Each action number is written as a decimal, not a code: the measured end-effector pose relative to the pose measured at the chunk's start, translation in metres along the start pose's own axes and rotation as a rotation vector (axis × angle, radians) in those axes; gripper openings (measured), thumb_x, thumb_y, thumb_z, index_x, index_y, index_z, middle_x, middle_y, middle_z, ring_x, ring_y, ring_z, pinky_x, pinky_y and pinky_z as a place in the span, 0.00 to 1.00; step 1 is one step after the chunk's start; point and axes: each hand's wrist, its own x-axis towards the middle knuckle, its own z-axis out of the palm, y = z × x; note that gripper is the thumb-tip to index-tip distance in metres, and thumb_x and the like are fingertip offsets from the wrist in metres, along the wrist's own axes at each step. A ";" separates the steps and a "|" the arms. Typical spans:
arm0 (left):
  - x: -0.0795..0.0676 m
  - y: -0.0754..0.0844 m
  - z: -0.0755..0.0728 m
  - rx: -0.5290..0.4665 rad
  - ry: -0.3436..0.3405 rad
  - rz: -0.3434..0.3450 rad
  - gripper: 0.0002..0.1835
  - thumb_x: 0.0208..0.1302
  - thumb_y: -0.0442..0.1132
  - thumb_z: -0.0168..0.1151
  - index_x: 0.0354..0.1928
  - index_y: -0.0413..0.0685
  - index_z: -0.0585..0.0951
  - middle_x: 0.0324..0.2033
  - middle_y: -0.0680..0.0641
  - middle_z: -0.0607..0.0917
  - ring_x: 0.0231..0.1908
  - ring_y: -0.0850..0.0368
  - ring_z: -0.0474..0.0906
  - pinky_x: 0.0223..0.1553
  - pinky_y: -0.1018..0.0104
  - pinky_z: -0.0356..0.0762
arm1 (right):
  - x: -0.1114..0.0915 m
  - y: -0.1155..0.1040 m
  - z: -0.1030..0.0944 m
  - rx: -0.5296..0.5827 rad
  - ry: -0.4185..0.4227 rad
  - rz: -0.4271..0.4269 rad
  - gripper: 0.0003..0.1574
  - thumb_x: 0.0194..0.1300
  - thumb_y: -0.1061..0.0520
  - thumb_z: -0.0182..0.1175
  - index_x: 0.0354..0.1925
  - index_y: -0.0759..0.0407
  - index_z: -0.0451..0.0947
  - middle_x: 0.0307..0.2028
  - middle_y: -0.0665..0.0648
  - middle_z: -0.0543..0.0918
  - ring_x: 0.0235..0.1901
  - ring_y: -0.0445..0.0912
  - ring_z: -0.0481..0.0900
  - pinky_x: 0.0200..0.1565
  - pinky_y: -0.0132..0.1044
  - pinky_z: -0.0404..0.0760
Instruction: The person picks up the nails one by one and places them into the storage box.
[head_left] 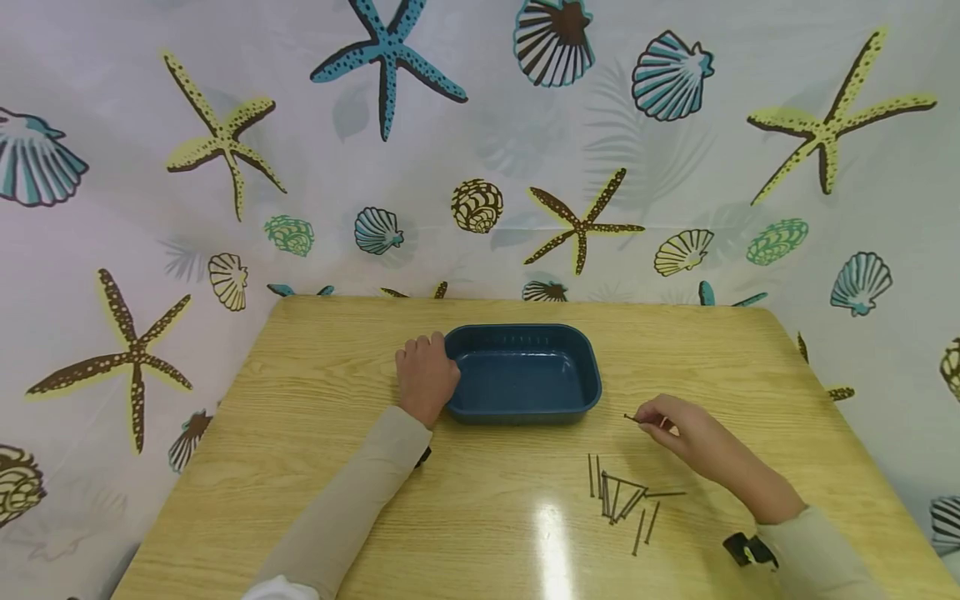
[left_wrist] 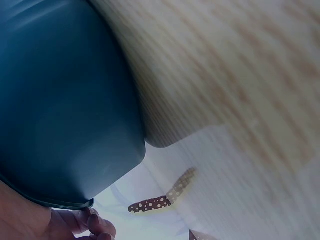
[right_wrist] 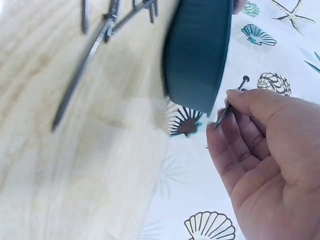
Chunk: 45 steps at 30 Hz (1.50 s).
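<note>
Right hand (head_left: 693,435): closed at thumb and fingertips on one nail (right_wrist: 223,115), pinching it by the shank, head and point both exposed. Held above the table (head_left: 465,517), just to the right of the tray (head_left: 517,417) and apart from it. In the right wrist view, seen tilted, head end uppermost.

Left hand (head_left: 426,379): curled over the rim at the tray's left end, gripping it. In the left wrist view, visible only in part, at the lower left, against the rim.

Tray: dark blue, rectangular with rounded corners, upright on the wood-grained table.

Loose nails (head_left: 627,482): lying on the table off the tray's front right corner, nearer to the person. Several crossed and touching in a cluster; two side by side at its left, two more at its near right. Exact count within the cluster not determinable.

Surroundings: pale cloth (head_left: 450,150) behind and beside the table, printed with starfish and shells. Pale sleeves (head_left: 352,500) on both arms.
</note>
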 end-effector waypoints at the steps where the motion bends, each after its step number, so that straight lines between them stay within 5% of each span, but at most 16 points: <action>1: 0.000 0.000 0.000 0.003 0.002 0.003 0.14 0.60 0.37 0.52 0.47 0.42 0.76 0.35 0.41 0.78 0.38 0.44 0.72 0.40 0.51 0.67 | 0.001 0.000 -0.001 -0.003 0.020 -0.019 0.08 0.61 0.64 0.60 0.39 0.54 0.77 0.33 0.48 0.79 0.31 0.34 0.74 0.32 0.32 0.76; 6: -0.001 0.000 -0.002 0.016 0.003 0.007 0.15 0.61 0.38 0.52 0.49 0.42 0.76 0.36 0.41 0.79 0.38 0.43 0.73 0.41 0.51 0.68 | 0.007 -0.002 -0.003 -0.012 0.065 -0.093 0.12 0.59 0.66 0.60 0.40 0.52 0.76 0.34 0.48 0.79 0.32 0.34 0.75 0.33 0.32 0.76; 24: -0.001 -0.001 0.002 -0.005 -0.044 -0.025 0.12 0.60 0.38 0.51 0.45 0.43 0.76 0.35 0.42 0.77 0.38 0.45 0.71 0.40 0.52 0.66 | 0.057 -0.023 0.009 0.018 0.004 -0.122 0.11 0.60 0.68 0.58 0.40 0.56 0.78 0.36 0.51 0.80 0.34 0.39 0.76 0.34 0.35 0.76; 45: 0.001 -0.001 0.003 0.020 -0.034 -0.014 0.12 0.61 0.39 0.52 0.44 0.42 0.76 0.36 0.42 0.77 0.39 0.45 0.72 0.42 0.53 0.66 | 0.110 -0.032 0.056 -0.043 -0.118 -0.180 0.08 0.61 0.64 0.59 0.41 0.59 0.78 0.37 0.52 0.80 0.38 0.45 0.78 0.39 0.36 0.77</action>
